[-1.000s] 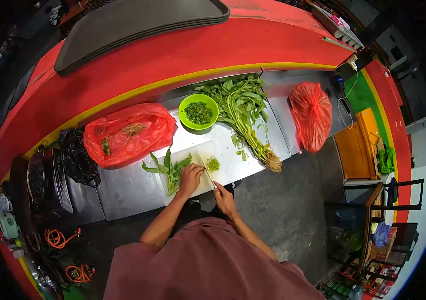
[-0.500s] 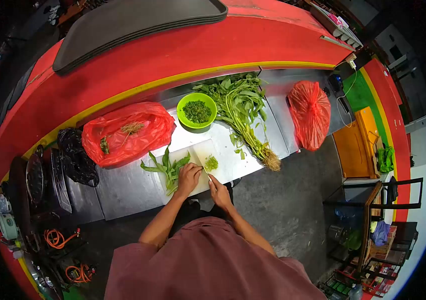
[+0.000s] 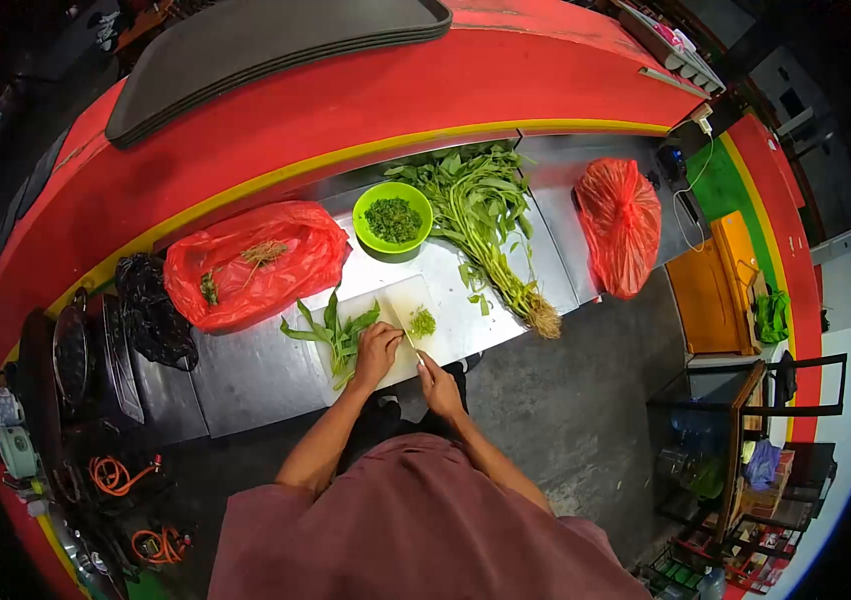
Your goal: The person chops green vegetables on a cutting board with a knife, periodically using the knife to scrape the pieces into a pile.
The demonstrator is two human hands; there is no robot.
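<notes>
On a white cutting board (image 3: pixel 409 290), my left hand (image 3: pixel 378 350) is closed around the stem end of a few leafy greens (image 3: pixel 338 332), whose leaves spread out to the left. My right hand (image 3: pixel 440 386) grips a knife (image 3: pixel 410 340) by its handle, the blade lying close beside the left fingertips. A small heap of chopped green stems (image 3: pixel 422 322) sits just right of the blade. Behind the board stands a lime-green bowl (image 3: pixel 361 222) holding finely chopped greens (image 3: pixel 393 221). To its right lies a large bunch of leafy greens (image 3: pixel 486 235) with roots attached.
An opened red plastic bag (image 3: pixel 286 230) with root scraps lies left on the steel counter (image 3: pixel 246 385), next to a black plastic bag (image 3: pixel 151 310). A tied red bag (image 3: pixel 621 225) stands at right. Stacked black trays (image 3: pixel 276 60) rest on the red ledge above.
The knife blade has shifted very slightly at the left fingertips. Both hands keep nearly the same place, and the greens and bowl have not moved.
</notes>
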